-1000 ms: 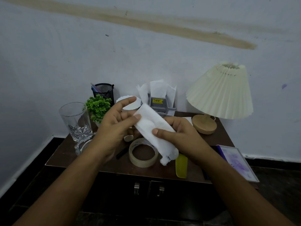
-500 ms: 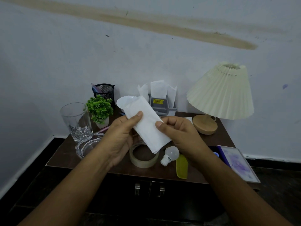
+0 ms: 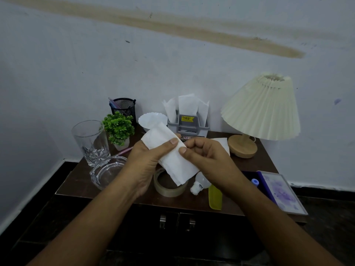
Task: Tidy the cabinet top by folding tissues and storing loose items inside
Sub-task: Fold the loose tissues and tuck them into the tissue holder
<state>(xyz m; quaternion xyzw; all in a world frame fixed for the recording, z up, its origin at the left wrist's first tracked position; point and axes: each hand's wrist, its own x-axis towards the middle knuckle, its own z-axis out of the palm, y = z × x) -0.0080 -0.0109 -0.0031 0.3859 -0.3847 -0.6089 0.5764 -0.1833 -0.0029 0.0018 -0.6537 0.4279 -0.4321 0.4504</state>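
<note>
A folded white tissue is held in the air above the dark wooden cabinet top. My left hand grips its upper left part, thumb on top. My right hand pinches its right edge with thumb and fingers curled. Behind them stands a grey tissue holder with several white tissues standing in it. Another tissue lies flat behind my right hand. Below the tissue lie a tape roll, a white bulb and a yellow comb.
At the left stand a drinking glass, a glass ashtray, a small green plant, a black mesh pen cup and a white scalloped dish. A pleated lamp stands back right, a framed picture overhangs the right edge. Two cabinet door handles show below.
The tissue has been folded shorter and turned, its lower end lifted off the bulb. Both hands rose slightly and shifted their grip along the tissue.
</note>
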